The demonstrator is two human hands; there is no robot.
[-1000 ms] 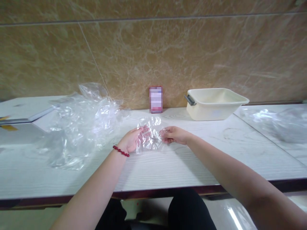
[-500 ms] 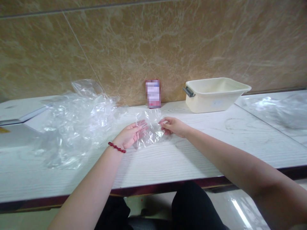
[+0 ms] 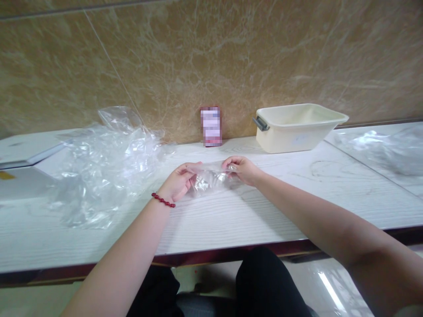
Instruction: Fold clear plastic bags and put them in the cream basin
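Note:
A clear plastic bag point(image 3: 209, 179) is stretched between my two hands, above the middle of the white wood-grain table point(image 3: 211, 229). My left hand point(image 3: 181, 181), with a red bead bracelet at its wrist, pinches the bag's left side. The right side of the bag is gripped between the thumb and fingers of my right hand point(image 3: 242, 171). Left of my hands lies a big loose pile of clear plastic bags point(image 3: 109, 171).
A cream bin point(image 3: 294, 138) with a grey handle stands at the back right. Against the wall leans a small blurred card or device point(image 3: 211, 127). More clear plastic point(image 3: 390, 149) lies far right, a white box point(image 3: 23, 185) far left.
The bag's upper edge is now folded or tilted over, so the bag looks shorter and flatter. My right hand has risen slightly, and both hands still grip the bag.

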